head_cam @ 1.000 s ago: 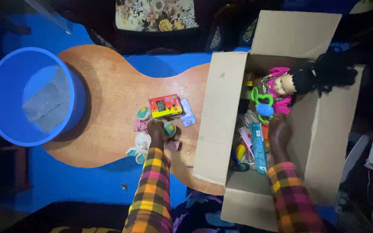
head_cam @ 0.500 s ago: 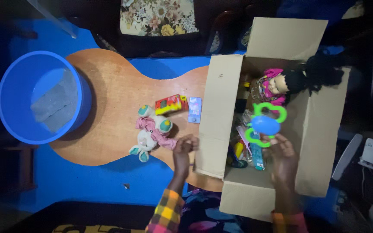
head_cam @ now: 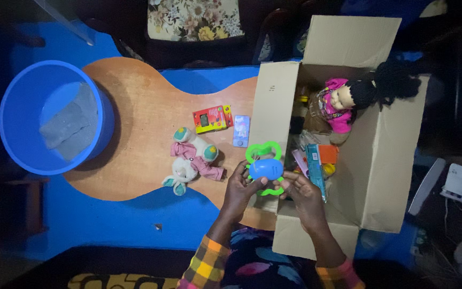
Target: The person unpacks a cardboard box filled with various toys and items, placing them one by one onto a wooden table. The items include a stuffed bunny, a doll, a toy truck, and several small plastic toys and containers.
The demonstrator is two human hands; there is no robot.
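A green and blue plastic toy is held between the left hand and the right hand, over the near left flap of an open cardboard box. A doll is seen lying in the box. A plush toy, a red box and a small blue card are laid on the wooden table, beside a blue tub.

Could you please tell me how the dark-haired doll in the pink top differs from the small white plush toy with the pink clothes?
The dark-haired doll in the pink top lies inside the open cardboard box; the small white plush toy with pink clothes lies on the curved wooden table. The doll looks larger than the plush toy. The doll has long dark hair; the plush toy has teal-tipped paws. Both wear pink, and neither hand touches them.
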